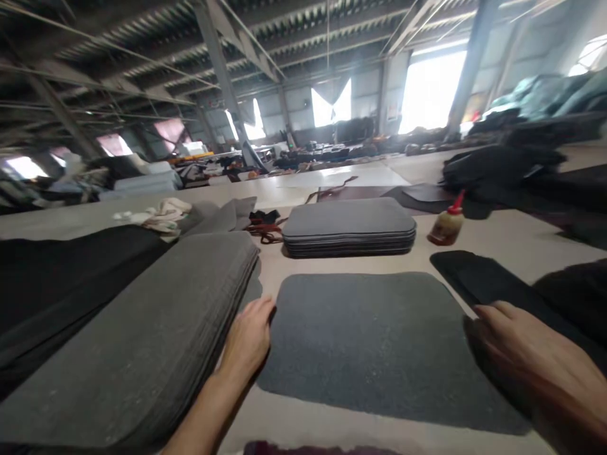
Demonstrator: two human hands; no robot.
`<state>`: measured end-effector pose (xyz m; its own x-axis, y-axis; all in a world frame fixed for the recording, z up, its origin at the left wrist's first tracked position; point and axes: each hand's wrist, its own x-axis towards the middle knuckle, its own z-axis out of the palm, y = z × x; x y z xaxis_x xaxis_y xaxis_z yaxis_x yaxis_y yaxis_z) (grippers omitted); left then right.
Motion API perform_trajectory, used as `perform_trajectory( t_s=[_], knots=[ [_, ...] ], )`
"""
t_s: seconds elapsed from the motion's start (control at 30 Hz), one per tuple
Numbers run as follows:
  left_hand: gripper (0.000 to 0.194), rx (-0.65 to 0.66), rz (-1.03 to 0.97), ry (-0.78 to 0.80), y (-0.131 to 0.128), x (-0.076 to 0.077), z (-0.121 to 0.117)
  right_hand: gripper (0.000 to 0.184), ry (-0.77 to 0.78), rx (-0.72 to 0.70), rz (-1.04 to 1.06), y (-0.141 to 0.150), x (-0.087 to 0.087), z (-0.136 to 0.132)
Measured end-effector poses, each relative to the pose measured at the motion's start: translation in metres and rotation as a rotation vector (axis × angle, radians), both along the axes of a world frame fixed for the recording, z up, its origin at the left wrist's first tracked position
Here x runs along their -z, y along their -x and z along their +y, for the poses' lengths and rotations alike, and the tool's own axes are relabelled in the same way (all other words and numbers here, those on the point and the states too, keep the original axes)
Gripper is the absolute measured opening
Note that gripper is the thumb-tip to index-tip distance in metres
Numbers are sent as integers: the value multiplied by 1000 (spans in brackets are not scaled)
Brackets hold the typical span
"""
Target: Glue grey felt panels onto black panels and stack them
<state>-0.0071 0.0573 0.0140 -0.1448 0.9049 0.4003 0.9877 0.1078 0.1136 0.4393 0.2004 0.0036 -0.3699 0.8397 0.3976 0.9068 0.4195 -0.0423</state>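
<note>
A dark grey felt panel (374,341) with rounded corners lies flat on the table in front of me. My left hand (249,338) rests at its left edge, fingers curled down against the edge, between the panel and a tall stack of grey panels (142,341). My right hand (516,347) lies at the panel's right edge, fingers together and blurred by motion. I cannot make out whether either hand grips the panel.
A lower stack of finished grey panels (348,226) sits behind the flat one. A glue bottle with a red cap (446,222) lies to its right. Black fabric pieces (478,281) lie at right, dark cloth (57,278) at left, red-handled scissors (263,226) behind.
</note>
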Motion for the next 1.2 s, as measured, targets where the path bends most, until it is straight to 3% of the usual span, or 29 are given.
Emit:
perform_trajectory(
  t_s=[0.07, 0.13, 0.2, 0.27, 0.37, 0.47, 0.57, 0.73, 0.87, 0.97, 1.03, 1.2],
  knots=[
    [37, 31, 5, -47, -9, -13, 4, 28, 41, -49, 15, 9, -15, -6],
    [33, 142, 18, -28, -28, -23, 16, 34, 16, -144, 39, 32, -26, -15],
    [30, 292, 43, 42, -51, -25, 34, 39, 44, -336, 39, 65, -28, -26],
    [36, 391, 68, 111, -71, -19, 53, 46, 104, -506, 26, 98, -22, -32],
    [53, 403, 79, 172, -84, 1, 73, 66, 226, -593, 60, 135, -7, -31],
    [56, 384, 74, 209, -81, 18, 79, 73, 314, -583, 63, 149, 6, -23],
    [56, 385, 67, 227, -75, 23, 78, 81, 324, -423, 30, 145, 10, -14],
    [57, 375, 69, 251, -72, 22, 79, 96, 308, -80, -50, 115, 15, 3],
    [58, 374, 73, 248, -72, 23, 80, 100, 298, 55, -157, 85, 23, 13],
    [58, 387, 72, 218, -72, 25, 81, 97, 319, 142, -147, 78, 17, 14],
    [57, 395, 75, 195, -71, 28, 82, 94, 295, 97, -98, 90, 7, 10],
    [69, 338, 102, 161, -67, 37, 85, 85, 292, -338, 89, 166, -11, 1]
  ],
)
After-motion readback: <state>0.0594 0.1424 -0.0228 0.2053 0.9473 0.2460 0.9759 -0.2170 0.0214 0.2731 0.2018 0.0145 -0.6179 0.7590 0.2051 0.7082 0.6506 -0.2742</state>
